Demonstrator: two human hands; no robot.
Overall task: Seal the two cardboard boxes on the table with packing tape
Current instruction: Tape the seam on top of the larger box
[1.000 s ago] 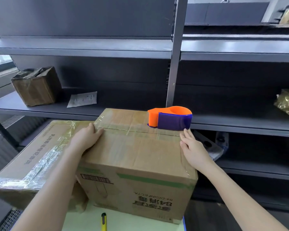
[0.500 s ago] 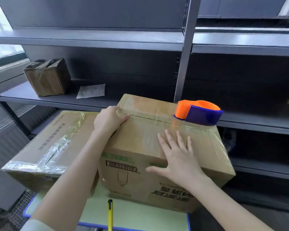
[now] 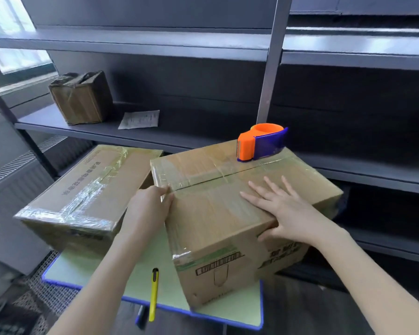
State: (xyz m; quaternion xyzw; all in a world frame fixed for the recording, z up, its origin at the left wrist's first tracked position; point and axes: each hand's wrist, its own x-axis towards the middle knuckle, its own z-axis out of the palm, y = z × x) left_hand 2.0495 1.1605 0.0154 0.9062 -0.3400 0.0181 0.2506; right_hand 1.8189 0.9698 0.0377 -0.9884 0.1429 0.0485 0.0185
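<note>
Cardboard boxes sit side by side on the worktop [image 3: 82, 267], pale green with a blue rim, in front of a dark shelving unit [image 3: 269, 68] that fills the view from 9 through 3 o'clock. The nearer box [image 3: 215, 213] lies at centre and toward 4 o'clock, with clear tape running along its top seam and down its left end. The farther box [image 3: 90, 189] is at 9 o'clock, just beside it, with crinkled tape across its top and near edge.

The left hand [image 3: 150, 206] grips the left end of the nearer box at the seam, thumb on top and fingers bent over the edge. The right hand [image 3: 283, 209] lies flat on that box's top, fingers spread.

A small brown box [image 3: 82, 100] stands on a shelf at 10 o'clock, a paper slip [image 3: 139, 119] beside it. An orange and purple tape dispenser [image 3: 261, 146] rests on the nearer box's far corner at 1 o'clock. A yellow pen-like tool [image 3: 154, 296] lies at 6 o'clock, overhanging the worktop's near rim.
</note>
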